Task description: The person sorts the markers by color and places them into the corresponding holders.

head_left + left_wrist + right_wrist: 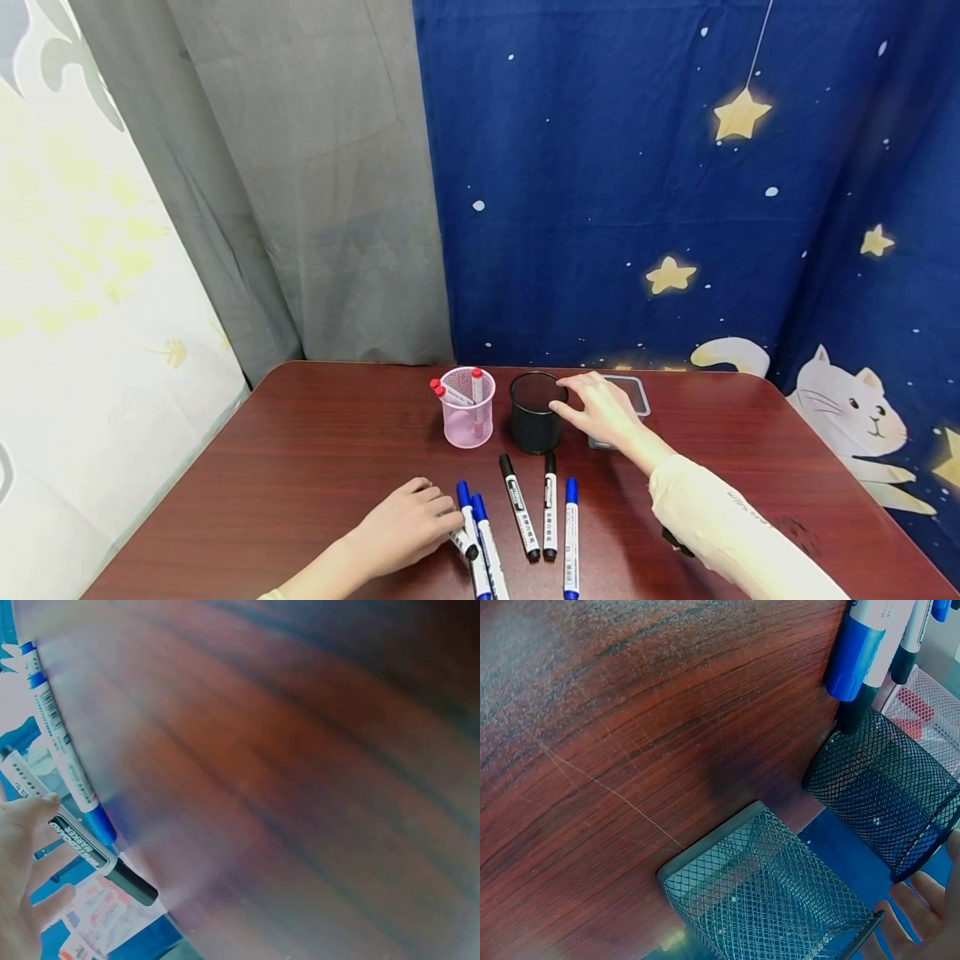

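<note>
A black-capped marker [79, 844] is pinched between the thumb and fingers of my left hand [412, 527], low over the table. Just right of that hand lie two blue-capped markers [489, 546], partly overlapped by the held one. My right hand [603, 410] reaches to the right side of a round black mesh cup [534, 432], thumb and forefinger apart, fingertips right at its rim. The right wrist view shows those fingers between the black cup [885, 791] and a square mesh holder [757, 892]. No pen shows inside the black cup.
To the left of the black cup stands a pink mesh cup [468, 432] with several red-capped markers [477, 385]. Two black-capped markers [519, 507] and another blue-capped marker [572, 533] lie in front of the black cup. Curtains [360, 208] hang beyond the table's back edge.
</note>
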Action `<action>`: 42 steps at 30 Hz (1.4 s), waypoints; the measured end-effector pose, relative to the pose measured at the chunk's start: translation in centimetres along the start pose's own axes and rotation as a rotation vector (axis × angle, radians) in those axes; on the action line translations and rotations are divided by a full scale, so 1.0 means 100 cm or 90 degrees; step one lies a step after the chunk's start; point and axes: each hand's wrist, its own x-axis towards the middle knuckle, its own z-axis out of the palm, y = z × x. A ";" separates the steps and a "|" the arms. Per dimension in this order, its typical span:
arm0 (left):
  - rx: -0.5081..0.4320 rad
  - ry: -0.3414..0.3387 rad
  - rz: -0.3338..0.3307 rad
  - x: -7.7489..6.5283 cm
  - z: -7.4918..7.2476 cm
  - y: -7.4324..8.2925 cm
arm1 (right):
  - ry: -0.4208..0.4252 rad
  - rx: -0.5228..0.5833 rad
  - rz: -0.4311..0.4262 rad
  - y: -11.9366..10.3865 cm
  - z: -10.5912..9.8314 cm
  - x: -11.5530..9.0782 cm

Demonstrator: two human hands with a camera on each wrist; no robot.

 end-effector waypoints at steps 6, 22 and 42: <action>-0.012 0.042 0.016 0.007 -0.008 0.001 | 0.000 -0.003 0.002 0.001 0.000 -0.001; -0.119 0.073 0.003 0.036 -0.033 0.002 | -0.001 -0.001 0.000 0.001 -0.002 -0.001; -0.479 0.076 -0.191 0.071 -0.046 -0.005 | -0.012 0.003 0.007 0.001 -0.001 0.000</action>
